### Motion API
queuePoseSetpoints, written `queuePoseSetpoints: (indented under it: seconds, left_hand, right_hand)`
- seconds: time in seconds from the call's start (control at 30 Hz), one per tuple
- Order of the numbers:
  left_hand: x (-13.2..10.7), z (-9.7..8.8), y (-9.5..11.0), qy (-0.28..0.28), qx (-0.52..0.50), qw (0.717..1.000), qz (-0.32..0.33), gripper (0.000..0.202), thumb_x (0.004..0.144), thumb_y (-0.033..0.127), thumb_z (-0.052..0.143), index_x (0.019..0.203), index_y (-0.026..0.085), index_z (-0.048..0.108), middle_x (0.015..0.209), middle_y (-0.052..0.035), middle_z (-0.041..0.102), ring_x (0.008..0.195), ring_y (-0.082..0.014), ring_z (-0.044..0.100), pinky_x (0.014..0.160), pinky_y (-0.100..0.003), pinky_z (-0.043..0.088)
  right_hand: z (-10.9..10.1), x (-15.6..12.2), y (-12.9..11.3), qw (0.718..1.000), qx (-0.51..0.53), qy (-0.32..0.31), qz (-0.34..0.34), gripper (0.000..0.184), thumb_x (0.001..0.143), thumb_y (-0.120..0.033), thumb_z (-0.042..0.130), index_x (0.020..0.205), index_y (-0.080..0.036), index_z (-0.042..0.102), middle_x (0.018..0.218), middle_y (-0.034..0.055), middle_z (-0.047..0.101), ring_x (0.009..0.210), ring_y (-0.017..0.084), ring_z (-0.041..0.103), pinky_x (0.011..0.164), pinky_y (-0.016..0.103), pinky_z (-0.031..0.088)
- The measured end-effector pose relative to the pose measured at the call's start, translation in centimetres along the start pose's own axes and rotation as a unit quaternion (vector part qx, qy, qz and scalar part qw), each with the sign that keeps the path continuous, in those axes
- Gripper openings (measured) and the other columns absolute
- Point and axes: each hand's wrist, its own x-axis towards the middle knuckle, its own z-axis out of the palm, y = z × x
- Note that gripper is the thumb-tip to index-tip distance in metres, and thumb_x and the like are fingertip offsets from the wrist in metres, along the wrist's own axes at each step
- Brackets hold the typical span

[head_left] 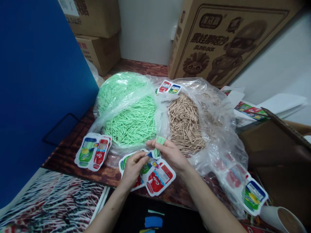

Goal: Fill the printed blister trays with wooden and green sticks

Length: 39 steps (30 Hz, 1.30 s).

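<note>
My left hand [135, 165] pinches the top edge of a two-part candy pouch [160, 178], whose red cola half faces up. In my right hand [173, 154] is a small bundle of green sticks [159, 141], held upright at the pouch's top edge. Whether the lower ends are inside the pouch, I cannot tell. Beneath lies another pouch [123, 161], partly covered by my left hand. Just beyond my hands, a clear bag of green sticks [132, 121] lies open beside a bag of brown sticks [184, 126].
Pouches showing sticks [93, 151] lie at the left. A pouch [169, 87] rests on the bags, and another [254, 196] lies at right near a paper cup [282, 220]. A large carton [218, 42] stands behind; a blue panel [41, 81] borders the left, above a stack of printed packaging [55, 200].
</note>
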Motion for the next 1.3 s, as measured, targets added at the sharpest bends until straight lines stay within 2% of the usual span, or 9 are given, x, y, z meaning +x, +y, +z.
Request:
queuePoseSetpoints:
  seconds: [0.23, 0.37, 0.43, 0.53, 0.63, 0.77, 0.93, 1.2, 1.3]
  left_hand:
    - [-0.2, 1.1, 0.3, -0.007, -0.036, 0.999, 0.012, 0.013, 0.075, 0.031, 0.07, 0.078, 0.019, 0.073, 0.079, 0.0004, 0.064, 0.075, -0.0138, 0.057, 0.07, -0.023, 0.045]
    - [-0.1, 1.4, 0.1, -0.005, -0.051, 0.999, 0.006, 0.015, 0.074, 0.03, 0.07, 0.083, 0.019, 0.073, 0.08, -0.0001, 0.065, 0.076, -0.0144, 0.058, 0.071, -0.023, 0.046]
    - [0.0, 1.4, -0.1, 0.011, -0.053, 0.999, 0.005, 0.018, 0.073, 0.031, 0.071, 0.084, 0.017, 0.073, 0.081, -0.0017, 0.066, 0.078, -0.016, 0.058, 0.072, -0.025, 0.047]
    - [0.2, 1.4, -0.4, 0.038, -0.069, 0.997, -0.013, 0.022, 0.07, 0.033, 0.073, 0.084, 0.017, 0.073, 0.081, -0.0024, 0.067, 0.077, -0.0166, 0.059, 0.07, -0.025, 0.048]
    - [0.3, 1.5, -0.5, 0.034, -0.098, 0.994, -0.032, 0.023, 0.069, 0.032, 0.074, 0.088, 0.018, 0.073, 0.084, -0.0024, 0.069, 0.075, -0.0159, 0.06, 0.07, -0.025, 0.049]
    - [0.3, 1.4, -0.2, 0.02, -0.087, 0.995, -0.033, 0.025, 0.068, 0.032, 0.075, 0.088, 0.017, 0.073, 0.085, -0.0032, 0.071, 0.077, -0.0169, 0.062, 0.072, -0.026, 0.049]
    - [0.2, 0.5, 0.7, -0.029, -0.059, 0.997, -0.048, 0.025, 0.07, 0.037, 0.073, 0.084, 0.016, 0.073, 0.081, -0.0026, 0.07, 0.073, -0.0159, 0.06, 0.069, -0.025, 0.048]
    - [0.2, 0.5, 1.1, -0.02, 0.009, 1.0, -0.001, 0.022, 0.073, 0.038, 0.07, 0.079, 0.017, 0.072, 0.077, -0.0018, 0.068, 0.073, -0.0158, 0.058, 0.067, -0.024, 0.047]
    - [0.2, 0.2, 1.6, -0.055, 0.046, 0.997, 0.006, 0.022, 0.075, 0.038, 0.068, 0.082, 0.017, 0.071, 0.078, -0.0023, 0.067, 0.073, -0.0164, 0.058, 0.067, -0.024, 0.047]
  right_hand:
    - [-0.1, -0.5, -0.7, 0.999, 0.023, 0.016, -0.02, 0.02, 0.078, -0.036, 0.067, 0.084, -0.02, 0.056, 0.077, 0.0013, 0.071, 0.07, 0.017, 0.066, 0.067, 0.03, 0.051]
    - [-0.7, -1.1, -0.9, 0.989, -0.133, -0.061, -0.034, 0.02, 0.083, -0.034, 0.062, 0.095, -0.018, 0.062, 0.096, 0.0037, 0.069, 0.087, 0.017, 0.064, 0.079, 0.03, 0.05]
    - [-0.9, -1.8, -1.3, 0.971, -0.214, -0.091, -0.052, 0.03, 0.085, -0.032, 0.06, 0.113, -0.021, 0.059, 0.112, 0.0044, 0.064, 0.103, 0.018, 0.059, 0.089, 0.031, 0.046]
    - [-1.2, -3.0, -2.0, 0.945, -0.309, -0.058, -0.093, 0.049, 0.085, -0.026, 0.059, 0.132, -0.028, 0.046, 0.121, 0.0046, 0.06, 0.108, 0.019, 0.057, 0.09, 0.033, 0.046]
    - [-1.3, -3.7, -2.1, 0.892, -0.422, -0.012, -0.161, 0.038, 0.085, -0.019, 0.058, 0.122, -0.028, 0.056, 0.11, 0.0039, 0.063, 0.1, 0.02, 0.058, 0.087, 0.034, 0.045]
    - [-1.5, -3.6, -1.3, 0.835, -0.505, -0.017, -0.218, 0.027, 0.089, -0.013, 0.048, 0.106, -0.026, 0.065, 0.095, 0.0038, 0.064, 0.088, 0.018, 0.059, 0.079, 0.032, 0.046]
    - [-1.5, -3.8, -1.0, 0.853, -0.463, -0.001, -0.24, 0.034, 0.088, -0.015, 0.05, 0.119, -0.027, 0.057, 0.108, 0.0046, 0.063, 0.098, 0.019, 0.059, 0.088, 0.034, 0.045]
    - [-1.9, -3.9, -1.0, 0.864, -0.463, -0.093, -0.175, 0.018, 0.086, -0.016, 0.056, 0.1, -0.024, 0.066, 0.089, 0.0002, 0.062, 0.084, 0.016, 0.059, 0.075, 0.027, 0.046]
    - [-2.1, -4.4, -0.6, 0.847, -0.488, -0.038, -0.208, 0.019, 0.089, -0.015, 0.052, 0.095, -0.024, 0.068, 0.083, 0.0007, 0.06, 0.079, 0.016, 0.057, 0.07, 0.026, 0.044]
